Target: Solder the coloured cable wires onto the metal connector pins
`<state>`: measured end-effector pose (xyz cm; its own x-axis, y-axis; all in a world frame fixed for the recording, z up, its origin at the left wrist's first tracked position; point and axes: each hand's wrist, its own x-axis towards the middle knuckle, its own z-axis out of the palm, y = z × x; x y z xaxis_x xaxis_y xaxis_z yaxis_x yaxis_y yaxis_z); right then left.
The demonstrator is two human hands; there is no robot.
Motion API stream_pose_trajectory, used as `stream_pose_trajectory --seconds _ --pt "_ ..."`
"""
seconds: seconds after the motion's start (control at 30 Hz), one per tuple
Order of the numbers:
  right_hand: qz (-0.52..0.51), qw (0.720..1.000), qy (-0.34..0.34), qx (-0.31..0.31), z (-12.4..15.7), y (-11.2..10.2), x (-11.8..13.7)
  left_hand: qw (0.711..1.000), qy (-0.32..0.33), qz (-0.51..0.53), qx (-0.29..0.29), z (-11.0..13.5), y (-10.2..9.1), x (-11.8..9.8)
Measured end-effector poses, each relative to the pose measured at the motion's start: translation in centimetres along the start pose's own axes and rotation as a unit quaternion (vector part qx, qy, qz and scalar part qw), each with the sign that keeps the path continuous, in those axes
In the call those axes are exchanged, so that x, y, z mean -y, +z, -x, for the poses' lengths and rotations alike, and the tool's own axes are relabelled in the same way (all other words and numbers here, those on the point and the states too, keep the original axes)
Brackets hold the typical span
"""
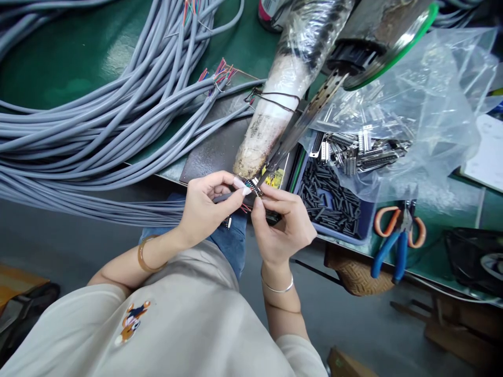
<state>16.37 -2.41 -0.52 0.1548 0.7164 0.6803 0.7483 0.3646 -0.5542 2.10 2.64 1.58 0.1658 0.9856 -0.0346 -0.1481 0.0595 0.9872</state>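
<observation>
My left hand (206, 207) pinches the end of a grey cable (222, 198), whose thin coloured wires fan out at the fingertips. Between thumb and forefinger, my right hand (286, 222) grips a small metal multi-pin connector (256, 188). The wire ends meet the connector's pins; which of them are joined is too small to tell. Just above the connector is the tip of a soldering iron (301, 125), slanting down from the upper right. Beside it, a thick tube wrapped in clear film (261, 123) ends close over my fingers. Below my left fingers hangs another connector (227, 222).
Bundles of grey cables (98, 131) cover the left of the green bench. At right are a blue tray of short black tubes (330, 201), a plastic bag (432, 104) with loose connectors (369, 154), orange-handled scissors (387, 220) and blue-handled pliers (401, 246).
</observation>
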Motion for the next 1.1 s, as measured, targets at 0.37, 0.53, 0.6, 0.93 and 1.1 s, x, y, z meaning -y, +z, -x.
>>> stream_pose_trajectory --seconds 0.37,0.53,0.6,0.93,1.1 --pt "0.029 0.999 -0.017 -0.004 -0.63 -0.10 0.43 0.990 0.110 -0.081 -0.025 0.23 0.18 0.26" --pt "0.028 0.999 -0.021 -0.005 -0.42 -0.13 0.34 0.991 0.105 -0.084 -0.010 0.29 -0.10 0.43" --pt "0.025 0.999 -0.027 -0.002 -0.26 -0.12 0.20 0.991 0.099 -0.086 -0.005 0.33 -0.18 0.50" --pt "0.038 0.999 -0.031 -0.002 -0.27 0.00 -0.02 0.992 0.079 -0.100 -0.019 0.49 0.10 0.37" --pt "0.041 0.999 -0.026 -0.010 -0.83 0.13 0.35 0.992 0.084 -0.090 -0.027 0.36 0.29 0.15"
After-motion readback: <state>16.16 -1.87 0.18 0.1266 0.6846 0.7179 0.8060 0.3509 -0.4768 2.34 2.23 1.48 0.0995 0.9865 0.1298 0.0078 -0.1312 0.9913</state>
